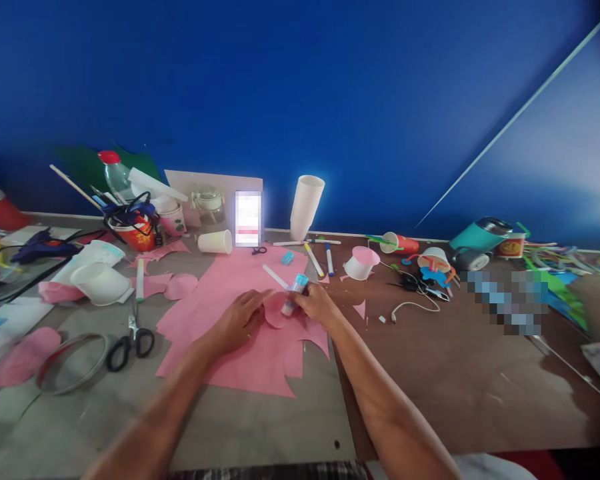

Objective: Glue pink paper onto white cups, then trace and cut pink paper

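Observation:
My right hand (317, 305) grips a glue stick (294, 295) with a light blue end, tilted over a small rounded piece of pink paper (275, 315). Its lower tip meets or nearly meets that piece. With bent fingers, my left hand (239, 323) holds the piece by its left edge; the fingertips are partly hidden. Both hands are above a large cut sheet of pink paper (220, 363). A light blue cap (287, 257) lies just beyond the hands, near a white stick-like pen (275, 277).
Black-handled scissors (131, 340) and a tape roll (75, 363) lie left. Behind stand a lit phone (249, 219) and stacked white cups (307, 208). A paper cup with a pink top (361, 263), a cable (420, 308) and a teal tumbler (480, 233) are right.

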Demonstrator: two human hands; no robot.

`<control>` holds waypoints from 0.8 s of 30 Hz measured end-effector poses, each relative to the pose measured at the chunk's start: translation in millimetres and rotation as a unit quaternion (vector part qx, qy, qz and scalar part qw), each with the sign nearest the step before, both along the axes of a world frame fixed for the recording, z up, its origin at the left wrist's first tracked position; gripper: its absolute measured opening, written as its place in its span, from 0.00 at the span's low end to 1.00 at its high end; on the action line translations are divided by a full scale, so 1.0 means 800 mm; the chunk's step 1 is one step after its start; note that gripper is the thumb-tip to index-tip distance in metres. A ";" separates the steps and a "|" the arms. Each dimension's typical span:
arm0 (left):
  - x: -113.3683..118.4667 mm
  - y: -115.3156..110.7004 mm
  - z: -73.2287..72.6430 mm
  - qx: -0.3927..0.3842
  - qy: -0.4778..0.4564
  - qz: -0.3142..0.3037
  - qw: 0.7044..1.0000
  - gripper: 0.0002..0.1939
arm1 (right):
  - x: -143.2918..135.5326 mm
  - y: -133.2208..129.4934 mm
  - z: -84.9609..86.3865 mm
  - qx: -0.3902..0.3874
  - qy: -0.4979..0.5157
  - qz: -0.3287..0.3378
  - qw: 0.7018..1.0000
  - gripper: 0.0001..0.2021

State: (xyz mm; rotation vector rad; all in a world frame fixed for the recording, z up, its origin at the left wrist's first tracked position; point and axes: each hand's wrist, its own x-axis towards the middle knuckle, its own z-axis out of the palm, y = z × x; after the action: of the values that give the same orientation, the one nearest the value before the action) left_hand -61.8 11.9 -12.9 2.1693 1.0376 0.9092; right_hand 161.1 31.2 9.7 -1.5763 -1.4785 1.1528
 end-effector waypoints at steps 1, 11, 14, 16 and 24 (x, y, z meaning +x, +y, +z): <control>0.001 -0.001 -0.001 -0.012 -0.013 0.018 1.000 0.32 | -0.001 0.001 -0.002 -0.015 0.042 -0.009 0.999 0.16; 0.012 -0.014 0.015 -0.165 -0.111 0.034 0.979 0.45 | -0.021 -0.002 0.002 -0.110 0.316 -0.041 0.942 0.23; 0.017 -0.016 0.021 -0.195 -0.138 -0.002 0.971 0.40 | -0.028 -0.006 0.002 -0.123 0.365 -0.044 0.922 0.23; 0.019 -0.017 0.025 -0.212 -0.176 -0.047 0.960 0.36 | -0.031 -0.008 0.001 -0.115 0.376 -0.040 0.919 0.22; 0.009 -0.017 0.024 -0.355 -0.306 -0.054 0.882 0.37 | -0.044 -0.012 0.003 -0.021 0.329 -0.062 0.942 0.22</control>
State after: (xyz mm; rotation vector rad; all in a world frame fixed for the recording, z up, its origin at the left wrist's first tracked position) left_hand -54.3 -1.9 6.6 1.1951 0.7468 0.8883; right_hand 126.2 21.5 11.7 -1.1186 -0.9033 1.4543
